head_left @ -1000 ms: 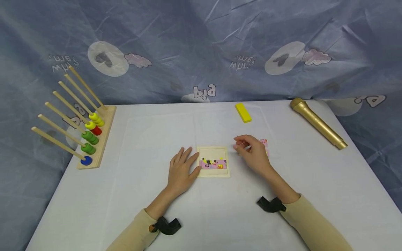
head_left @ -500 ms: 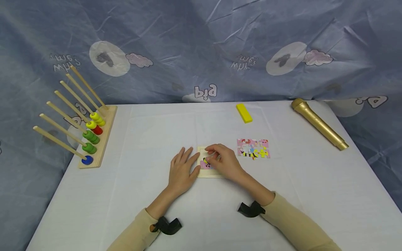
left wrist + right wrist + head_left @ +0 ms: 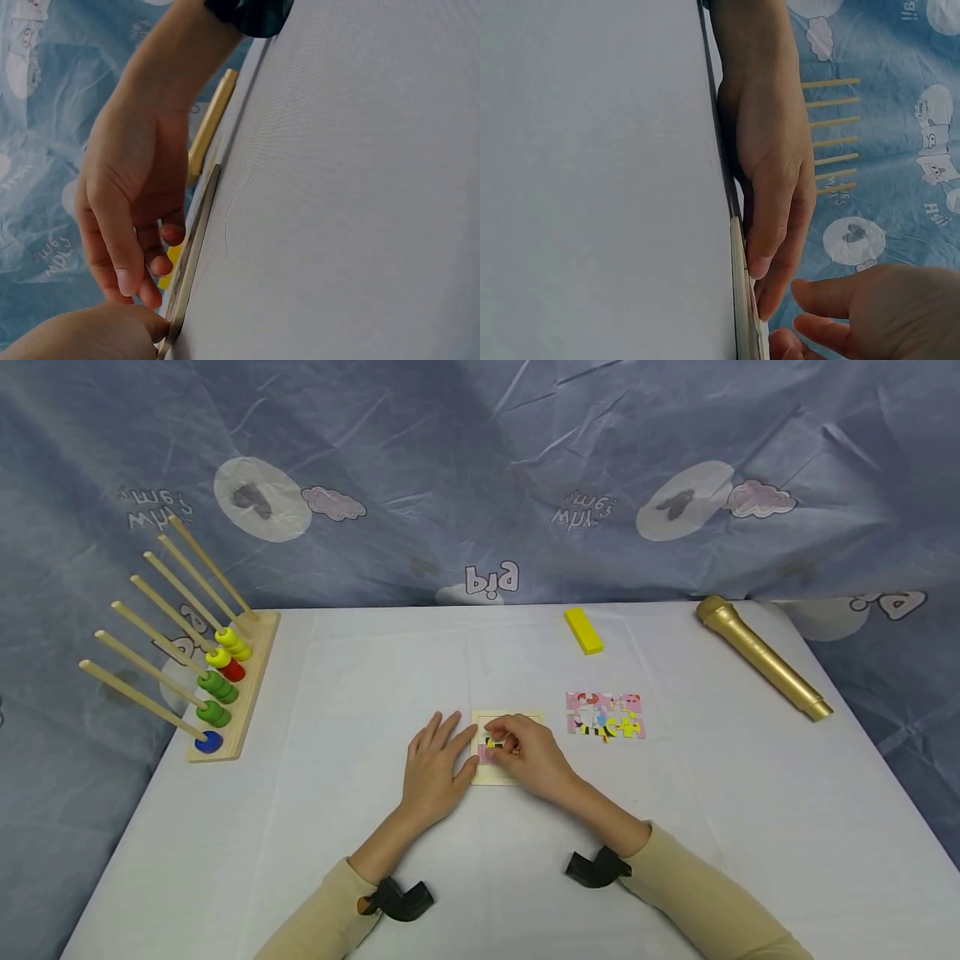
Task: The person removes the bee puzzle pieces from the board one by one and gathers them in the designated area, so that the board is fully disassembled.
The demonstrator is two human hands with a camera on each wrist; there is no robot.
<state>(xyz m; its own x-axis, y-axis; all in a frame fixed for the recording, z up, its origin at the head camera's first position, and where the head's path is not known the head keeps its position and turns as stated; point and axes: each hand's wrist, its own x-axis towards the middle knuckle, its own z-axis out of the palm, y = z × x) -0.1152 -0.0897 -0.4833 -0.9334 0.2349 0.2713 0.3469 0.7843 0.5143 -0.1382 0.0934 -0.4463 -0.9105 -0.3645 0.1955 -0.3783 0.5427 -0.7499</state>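
Note:
My left hand (image 3: 433,777) lies flat with spread fingers, its thumb and index fingertip at the left edge of a small wooden jigsaw tray (image 3: 491,778). Over the tray's middle is my right hand (image 3: 534,762), fingers bent and thumb apart from the index finger; I cannot tell whether a puzzle piece is between them. It hides most of the pink, yellow and black picture. In the left wrist view its fingertips come close to the tray's edge (image 3: 196,251). Several colourful jigsaw pieces (image 3: 605,717) lie grouped on the table just right of the tray.
A yellow block (image 3: 583,631) lies near the table's back edge. Farther right rests a gold microphone (image 3: 765,657). On the left stands a wooden peg rack (image 3: 255,685) with coloured beads. A blue printed cloth (image 3: 420,468) hangs behind the white table (image 3: 360,677).
My right hand has moved left from beside the loose pieces to over the tray, uncovering those pieces. In the last half second it has shifted only slightly. My left hand has stayed put.

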